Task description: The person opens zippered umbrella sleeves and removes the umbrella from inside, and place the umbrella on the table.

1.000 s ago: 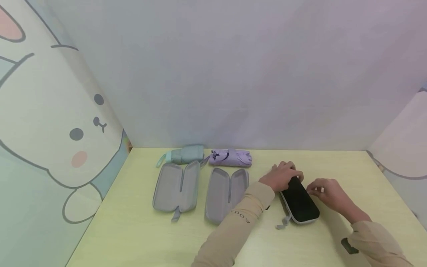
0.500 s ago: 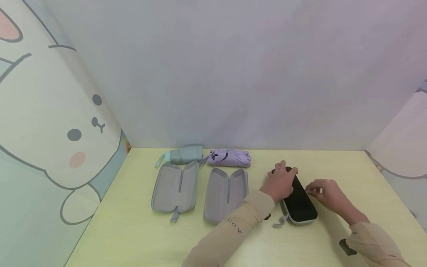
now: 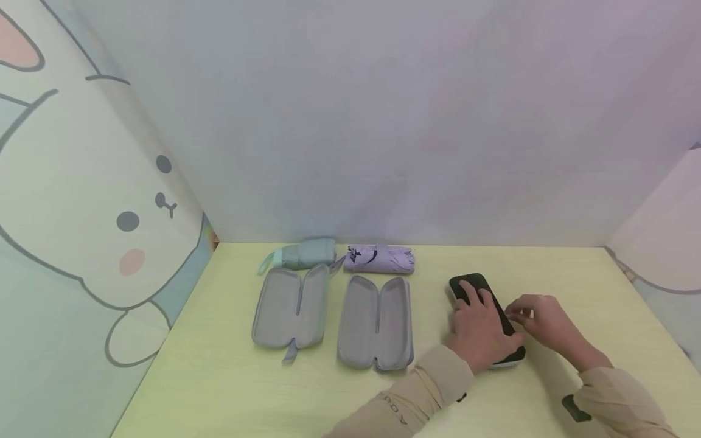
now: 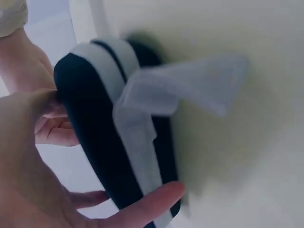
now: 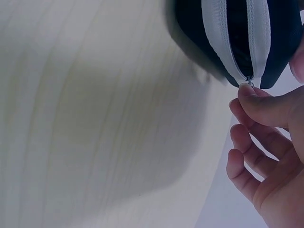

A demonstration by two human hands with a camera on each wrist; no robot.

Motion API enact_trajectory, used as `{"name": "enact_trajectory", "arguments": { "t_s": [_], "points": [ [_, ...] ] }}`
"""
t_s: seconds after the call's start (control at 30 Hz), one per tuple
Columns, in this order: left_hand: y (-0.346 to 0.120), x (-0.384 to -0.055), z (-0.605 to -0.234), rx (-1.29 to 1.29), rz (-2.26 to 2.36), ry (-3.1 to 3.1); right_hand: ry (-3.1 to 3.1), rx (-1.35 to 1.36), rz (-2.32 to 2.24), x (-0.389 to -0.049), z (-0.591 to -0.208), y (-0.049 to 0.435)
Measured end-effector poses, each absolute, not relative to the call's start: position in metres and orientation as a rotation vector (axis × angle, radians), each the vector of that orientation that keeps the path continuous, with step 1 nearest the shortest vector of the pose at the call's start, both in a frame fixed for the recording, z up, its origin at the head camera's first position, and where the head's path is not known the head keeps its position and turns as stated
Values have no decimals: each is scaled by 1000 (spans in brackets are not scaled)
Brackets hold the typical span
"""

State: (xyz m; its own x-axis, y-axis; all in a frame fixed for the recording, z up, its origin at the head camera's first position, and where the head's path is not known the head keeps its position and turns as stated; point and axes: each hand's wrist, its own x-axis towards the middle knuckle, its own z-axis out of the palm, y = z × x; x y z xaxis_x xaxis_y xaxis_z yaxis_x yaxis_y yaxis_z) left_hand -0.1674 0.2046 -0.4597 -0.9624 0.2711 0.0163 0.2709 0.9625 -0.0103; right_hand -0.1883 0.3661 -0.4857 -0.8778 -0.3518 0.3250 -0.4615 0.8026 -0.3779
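A black zip case (image 3: 473, 281) with pale grey zip tape lies slanted on the right of the table in the head view. Across its top my left hand (image 3: 482, 331) grips it, fingers spread over the far side and thumb toward the right edge. The left wrist view shows a fingertip (image 4: 173, 190) over the taped side and a pale fabric strap (image 4: 185, 85) sticking out. At the case's right edge my right hand (image 3: 542, 319) pinches the small zip pull (image 5: 251, 84) between thumb and forefinger. Behind that pull, the zip tapes (image 5: 259, 38) stand apart.
Two grey two-part cases, one left (image 3: 276, 310) and one in the middle (image 3: 357, 322), lie spread flat. Behind them rest a teal folded umbrella (image 3: 314, 254) and a purple one (image 3: 386, 260). A pale wall (image 3: 405, 152) bounds the table's back.
My left hand has come from the case's far end toward its near end and now lies across its top. My right hand keeps its pinch at the right edge.
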Motion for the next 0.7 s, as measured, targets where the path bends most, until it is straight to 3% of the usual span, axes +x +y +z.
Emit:
{"name": "enact_trajectory", "arguments": {
  "t_s": [0.7],
  "points": [
    [207, -149, -468, -314, -599, -3150, -2687, 672, 710, -188, -494, 371]
  ]
}}
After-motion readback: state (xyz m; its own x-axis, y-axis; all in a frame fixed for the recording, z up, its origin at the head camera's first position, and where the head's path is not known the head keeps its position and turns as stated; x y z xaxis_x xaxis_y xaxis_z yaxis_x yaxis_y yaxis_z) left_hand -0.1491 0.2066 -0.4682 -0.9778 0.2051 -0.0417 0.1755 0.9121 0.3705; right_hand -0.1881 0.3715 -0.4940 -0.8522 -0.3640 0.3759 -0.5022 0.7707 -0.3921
